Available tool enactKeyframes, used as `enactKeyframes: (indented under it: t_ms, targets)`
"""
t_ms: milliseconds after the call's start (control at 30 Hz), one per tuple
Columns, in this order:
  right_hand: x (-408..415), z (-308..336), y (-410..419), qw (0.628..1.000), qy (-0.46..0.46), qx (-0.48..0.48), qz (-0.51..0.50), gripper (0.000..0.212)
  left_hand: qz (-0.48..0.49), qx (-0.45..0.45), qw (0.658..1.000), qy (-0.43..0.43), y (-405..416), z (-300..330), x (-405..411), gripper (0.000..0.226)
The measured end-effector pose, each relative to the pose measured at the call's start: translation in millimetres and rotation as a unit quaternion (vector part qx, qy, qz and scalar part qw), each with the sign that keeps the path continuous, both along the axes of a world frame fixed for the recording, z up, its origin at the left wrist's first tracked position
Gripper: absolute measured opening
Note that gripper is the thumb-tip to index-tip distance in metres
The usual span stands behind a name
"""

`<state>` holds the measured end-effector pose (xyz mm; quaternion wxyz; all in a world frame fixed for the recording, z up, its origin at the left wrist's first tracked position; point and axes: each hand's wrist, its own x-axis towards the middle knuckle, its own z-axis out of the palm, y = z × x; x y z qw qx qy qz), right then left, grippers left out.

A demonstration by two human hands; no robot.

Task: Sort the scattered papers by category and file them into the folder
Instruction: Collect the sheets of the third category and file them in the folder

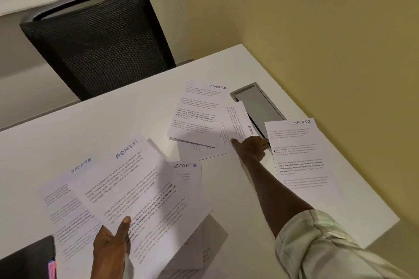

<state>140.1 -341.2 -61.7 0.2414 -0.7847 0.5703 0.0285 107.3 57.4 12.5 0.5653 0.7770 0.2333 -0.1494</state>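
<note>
While your left hand (111, 249) grips the ADMIN sheet (133, 188) and others, your right hand (250, 147) (the nearer one) presses straight fingertips on the sideways ADMIN page (235, 124), long axis running away from you, approx. beside the desk slot (260, 106).

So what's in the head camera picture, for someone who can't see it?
A person's right hand reaches across a white desk to a sheet marked ADMIN, while the left hand holds an ADMIN sheet. Sheets marked SPORTS lie scattered around, and a black chair stands behind the desk.
</note>
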Motion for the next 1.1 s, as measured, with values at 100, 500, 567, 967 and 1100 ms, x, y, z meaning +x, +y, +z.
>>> enactKeyframes:
  t_ms: [100,500,567,967,1100]
  targets:
    - [9.4,-4.6,-2.3,0.999,0.048,-0.005,0.004,0.1,-0.017,-0.002,1.0,-0.003,-4.0,5.9,6.1,0.019]
    - [26.4,1.9,-4.3,0.998,-0.022,0.062,-0.024,0.052,-0.064,-0.004,0.996,-0.061,-34.3,22.7,44.6,0.045]
    - [27.2,8.1,-5.1,0.986,-0.119,0.095,-0.064,0.038,-0.077,-0.006,0.995,-0.067,-33.7,25.4,46.0,0.043]
    - [-37.0,141.3,10.9,0.904,-0.396,-0.149,-0.065,0.007,-0.122,0.044,0.986,-0.109,-12.2,22.7,51.8,0.047]
    - [-67.2,180.9,18.2,0.89,-0.397,-0.222,-0.02,0.013,-0.115,0.019,0.986,-0.115,-22.7,43.2,44.7,0.037]
